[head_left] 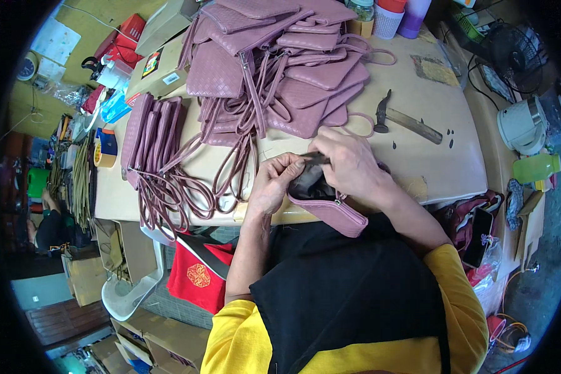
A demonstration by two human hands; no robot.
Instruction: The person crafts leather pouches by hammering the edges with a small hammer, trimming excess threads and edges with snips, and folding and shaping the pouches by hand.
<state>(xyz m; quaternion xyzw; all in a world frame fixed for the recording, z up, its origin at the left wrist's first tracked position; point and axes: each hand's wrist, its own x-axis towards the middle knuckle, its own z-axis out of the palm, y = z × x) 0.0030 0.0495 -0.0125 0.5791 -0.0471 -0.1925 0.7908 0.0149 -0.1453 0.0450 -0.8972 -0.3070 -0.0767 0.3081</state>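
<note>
A mauve zip pouch (340, 215) with a dark lining hangs at the table's front edge, its mouth facing up and spread apart. My left hand (271, 182) pinches the edge of the dark lining at the pouch's left side. My right hand (350, 163) is closed over the lining's far right edge, its fingertips partly hidden. Beyond my hands lies a large heap of mauve woven-pattern pouches (217, 70) with wrist straps. To the left stands a row of similar pouches (153, 132), their looped straps (168, 202) trailing toward the front edge.
A wooden-handled hammer (411, 124) lies right of the heap, with small dark bits near it. Cardboard boxes (162, 68) stand at the back left, jars and cups (389, 20) at the back. A red bag (196, 274) hangs below the table beside a white plastic chair (128, 299).
</note>
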